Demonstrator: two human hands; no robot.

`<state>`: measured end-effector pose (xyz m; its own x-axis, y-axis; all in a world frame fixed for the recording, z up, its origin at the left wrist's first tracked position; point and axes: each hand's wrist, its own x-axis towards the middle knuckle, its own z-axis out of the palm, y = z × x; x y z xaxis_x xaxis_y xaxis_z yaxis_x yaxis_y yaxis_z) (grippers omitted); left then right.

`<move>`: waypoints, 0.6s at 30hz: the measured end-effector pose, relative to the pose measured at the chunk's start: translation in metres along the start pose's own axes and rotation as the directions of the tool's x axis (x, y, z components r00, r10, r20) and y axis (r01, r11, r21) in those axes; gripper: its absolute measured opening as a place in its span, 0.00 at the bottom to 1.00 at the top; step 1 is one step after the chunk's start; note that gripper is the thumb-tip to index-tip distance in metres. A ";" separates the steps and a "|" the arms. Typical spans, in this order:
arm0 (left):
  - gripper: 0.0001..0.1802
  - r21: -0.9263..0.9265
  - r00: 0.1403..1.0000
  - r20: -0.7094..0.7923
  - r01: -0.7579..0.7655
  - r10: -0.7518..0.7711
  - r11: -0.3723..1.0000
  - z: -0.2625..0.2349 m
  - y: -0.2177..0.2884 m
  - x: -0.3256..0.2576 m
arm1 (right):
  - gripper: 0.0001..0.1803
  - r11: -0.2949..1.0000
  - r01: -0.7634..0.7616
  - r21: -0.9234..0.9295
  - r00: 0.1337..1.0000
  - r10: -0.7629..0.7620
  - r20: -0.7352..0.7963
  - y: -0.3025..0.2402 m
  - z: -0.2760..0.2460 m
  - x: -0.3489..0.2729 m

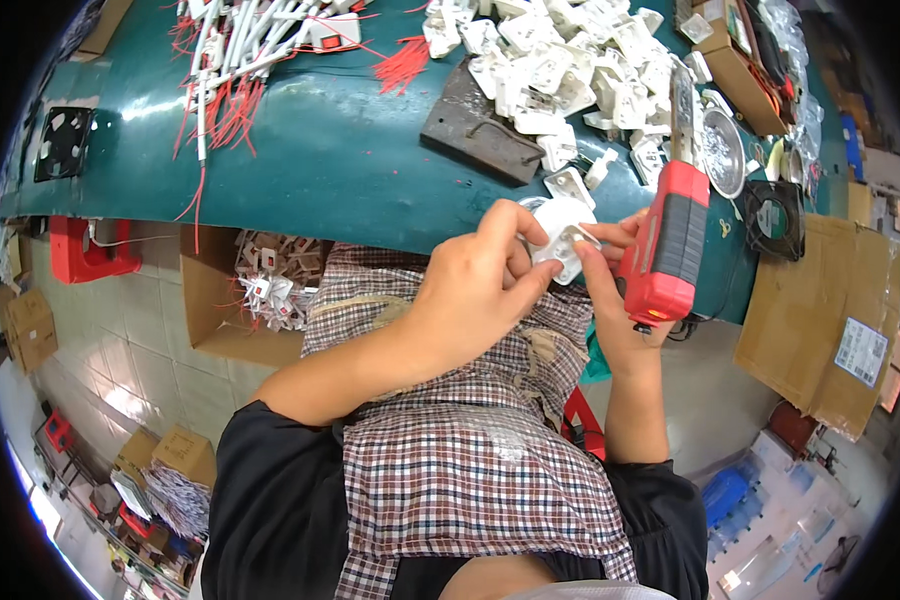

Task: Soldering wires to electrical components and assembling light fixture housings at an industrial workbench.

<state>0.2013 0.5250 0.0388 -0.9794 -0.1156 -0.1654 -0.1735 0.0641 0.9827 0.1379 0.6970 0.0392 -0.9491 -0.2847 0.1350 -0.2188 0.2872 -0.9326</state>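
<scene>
Small white plastic part [562, 243] sat above lap, at teal table [320, 150] edge. Left hand [475, 290] fingers curled closed on it; right hand [620, 300] pinched it, palming red screwdriver [665, 250]. Judged light, rigid, smooth; best gripped by edges.

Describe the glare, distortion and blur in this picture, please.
Head view: bright glare streaks the green table; its edge bends toward the rim, a fisheye effect; dark corners frame the picture; the hands and the red tool look sharp, the rim softer.
</scene>
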 end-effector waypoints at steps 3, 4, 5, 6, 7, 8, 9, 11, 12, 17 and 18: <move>0.13 0.057 0.996 -0.033 -0.084 0.086 0.995 -0.002 0.002 -0.002 | 0.32 0.999 -0.017 -0.031 1.000 0.017 -0.013 -0.003 -0.005 0.002; 0.13 0.074 0.992 -0.021 -0.125 0.127 0.989 -0.003 0.003 -0.001 | 0.30 0.999 -0.035 0.023 0.999 0.035 -0.008 -0.006 -0.007 0.005; 0.11 0.038 0.995 -0.025 -0.095 0.096 0.995 -0.003 0.007 0.000 | 0.30 0.999 -0.036 0.014 0.999 0.036 -0.008 -0.008 -0.008 0.007; 0.11 0.057 0.995 -0.046 -0.090 0.093 0.994 -0.008 0.009 -0.001 | 0.29 0.999 -0.037 0.005 0.999 0.037 -0.007 -0.008 -0.008 0.009; 0.10 0.074 0.991 -0.052 -0.121 0.125 0.990 -0.011 0.011 0.000 | 0.28 0.999 0.001 -0.048 1.000 -0.001 -0.006 -0.006 -0.011 0.011; 0.09 0.090 0.986 -0.057 -0.151 0.156 0.984 -0.015 0.013 0.002 | 0.28 0.999 0.007 -0.035 1.000 -0.007 0.005 -0.003 -0.014 0.011; 0.08 0.126 0.981 -0.113 -0.145 0.160 0.981 -0.025 0.013 0.004 | 0.28 0.997 0.042 -0.063 0.998 -0.039 0.045 0.000 -0.017 0.011; 0.05 0.109 0.943 -0.295 -0.128 0.155 0.986 -0.054 0.015 0.015 | 0.29 0.969 0.172 -0.176 0.984 -0.160 0.083 -0.002 -0.018 0.015; 0.05 0.093 0.890 -0.418 -0.157 0.181 0.983 -0.072 0.007 0.021 | 0.29 0.970 0.174 -0.172 0.983 -0.162 0.082 -0.001 -0.019 0.015; 0.09 0.327 0.714 -0.655 -0.027 0.247 0.945 -0.154 0.003 0.030 | 0.30 0.843 0.340 -0.417 0.939 -0.330 0.099 0.005 -0.014 0.018; 0.09 0.338 0.738 -0.631 -0.014 0.238 0.941 -0.149 0.006 0.026 | 0.31 0.863 0.335 -0.378 0.941 -0.326 0.091 0.008 -0.012 0.020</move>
<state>0.1898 0.3750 0.0531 -0.6990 -0.6959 0.1645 -0.1840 0.3973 0.8991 0.1145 0.7051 0.0385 -0.8012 -0.4443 0.4008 -0.5928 0.4983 -0.6327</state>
